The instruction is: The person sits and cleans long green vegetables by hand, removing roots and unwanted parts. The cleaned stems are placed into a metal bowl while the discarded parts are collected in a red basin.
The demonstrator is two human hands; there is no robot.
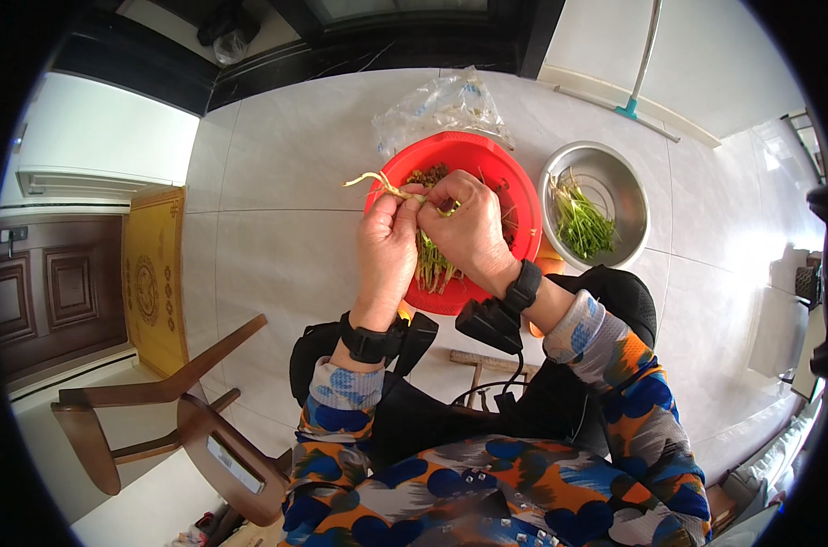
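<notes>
Above a red plastic basin [448, 302], my left hand [389, 239] pinches a leafy green's stem with a pale root [376, 180] that sticks out to the left. My right hand [470, 225] meets it, its thumb and fingertips closed at the stem's other end; the fingers partly hide what they grip. Inside the basin lie a bunch of green stalks [431, 263] and some brownish scraps [431, 174]. To the right, a stainless steel bowl [632, 236] holds a small heap of greens [583, 219] with their roots on.
A crumpled clear plastic bag [441, 106] lies behind the basin. A squeegee [629, 108] leans at the far wall. On the left are a wooden chair [229, 458] and a yellow doormat [155, 280]. A low wooden stool [482, 359] shows between my knees.
</notes>
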